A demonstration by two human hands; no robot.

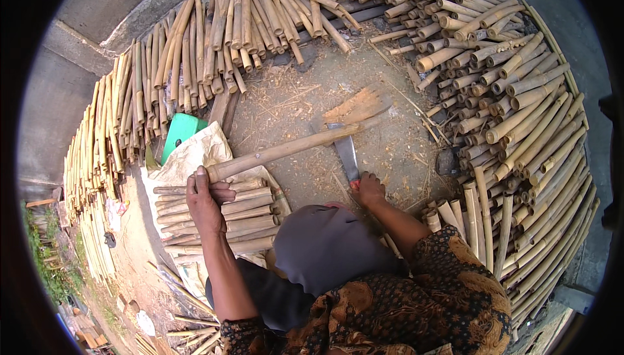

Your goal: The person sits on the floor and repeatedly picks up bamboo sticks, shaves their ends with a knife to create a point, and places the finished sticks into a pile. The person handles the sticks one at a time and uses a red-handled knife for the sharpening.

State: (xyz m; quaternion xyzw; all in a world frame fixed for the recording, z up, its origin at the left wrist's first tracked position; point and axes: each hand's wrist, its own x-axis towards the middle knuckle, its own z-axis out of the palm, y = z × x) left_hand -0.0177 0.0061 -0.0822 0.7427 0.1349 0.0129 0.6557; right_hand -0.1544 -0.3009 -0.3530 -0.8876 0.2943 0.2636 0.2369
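My left hand grips the near end of a bamboo pole, with the thumb over its end. The pole slants up to the right, and its far end lies by a flat, worn piece of wood. My right hand is closed round the red handle of a machete. The machete's blade points away from me and meets the pole near its far end; I cannot tell whether it cuts into it. Below my left hand, several cut bamboo lengths lie side by side on a pale sack.
Bamboo poles are stacked along the far wall and in a tall pile at right. A green container stands beside the sack. Shavings litter the concrete floor. Loose bamboo pieces lie at lower left.
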